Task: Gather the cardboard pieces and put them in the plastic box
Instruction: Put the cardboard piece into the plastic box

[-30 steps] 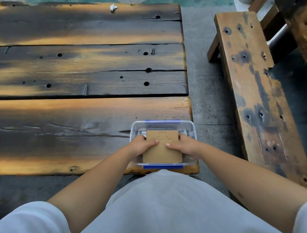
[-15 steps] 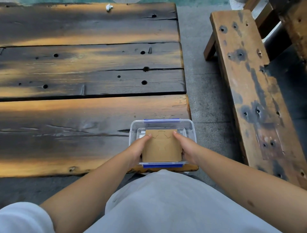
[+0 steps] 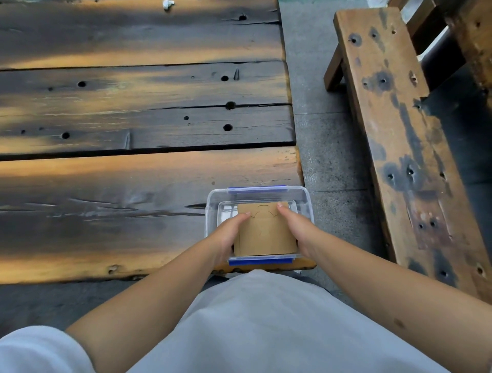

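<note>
A clear plastic box (image 3: 303, 198) with blue clips stands at the near right corner of the wooden table. Inside its opening sits a brown stack of cardboard pieces (image 3: 266, 234), the top one scored with curved cut lines. My left hand (image 3: 226, 234) presses against the stack's left side, fingers reaching along its edge. My right hand (image 3: 295, 226) holds the right side the same way. Both hands are inside the box's rim, and the stack's lower part is hidden by the box wall.
The table (image 3: 133, 186) is made of dark, scorched planks with holes and cracks. A small white scrap (image 3: 168, 3) lies at its far edge. A worn wooden bench (image 3: 399, 149) runs along the right, with grey concrete floor between.
The cardboard stack has sunk deeper into the box. My thumbs have come off its top face and both hands now lie along its sides.
</note>
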### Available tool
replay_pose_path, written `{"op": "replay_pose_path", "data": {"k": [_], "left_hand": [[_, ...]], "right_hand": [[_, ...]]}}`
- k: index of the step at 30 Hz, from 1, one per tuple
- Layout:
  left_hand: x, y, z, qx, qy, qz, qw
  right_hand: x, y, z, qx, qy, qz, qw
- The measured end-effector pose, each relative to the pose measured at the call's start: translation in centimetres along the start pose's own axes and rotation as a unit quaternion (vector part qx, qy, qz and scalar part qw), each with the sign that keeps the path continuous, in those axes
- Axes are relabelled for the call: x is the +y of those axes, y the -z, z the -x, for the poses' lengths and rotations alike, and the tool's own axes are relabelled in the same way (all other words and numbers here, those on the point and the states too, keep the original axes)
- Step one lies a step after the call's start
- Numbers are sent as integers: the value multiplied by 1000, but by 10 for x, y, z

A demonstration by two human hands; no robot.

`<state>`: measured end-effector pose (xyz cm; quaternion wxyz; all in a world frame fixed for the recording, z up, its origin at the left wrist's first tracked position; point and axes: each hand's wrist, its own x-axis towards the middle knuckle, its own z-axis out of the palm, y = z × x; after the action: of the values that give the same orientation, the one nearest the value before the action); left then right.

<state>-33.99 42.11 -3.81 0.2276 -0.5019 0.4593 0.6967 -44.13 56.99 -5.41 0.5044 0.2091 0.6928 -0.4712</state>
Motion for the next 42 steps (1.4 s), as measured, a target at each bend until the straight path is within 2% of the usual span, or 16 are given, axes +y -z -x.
{"op": "replay_pose_path", "data": {"k": [7,11,13,15,17,19,20,22,24,25,29,42], "left_hand": [[1,4,-5,12,-27,-97,995],[4,6,-1,5,-38,-86,996],[7,6,4,29,-57,-96,993],[4,7,8,58,-100,-143,983],[-2,11,15,81,-210,-220,949],[-10,21,23,109,-325,-325,881],[-15,28,25,122,-354,-389,842],[-29,42,24,146,-344,-521,768],[-43,55,21,160,-304,-623,703],[-48,58,19,160,-292,-651,683],[-53,61,11,167,-306,-669,656],[-20,65,-6,192,-300,-681,640]], "right_hand": [[-3,-1,5,5,-13,-10,1000],[-8,0,11,-8,-29,-20,999],[-10,1,16,12,-3,15,1000],[-8,5,22,44,80,95,991],[-5,13,30,90,190,168,963],[4,23,37,133,277,245,920],[10,28,40,146,304,307,890],[27,38,39,149,308,423,839],[44,45,37,133,267,473,829],[50,47,35,126,251,479,831],[61,49,27,109,264,467,836],[20,45,8,127,283,508,803]]}}
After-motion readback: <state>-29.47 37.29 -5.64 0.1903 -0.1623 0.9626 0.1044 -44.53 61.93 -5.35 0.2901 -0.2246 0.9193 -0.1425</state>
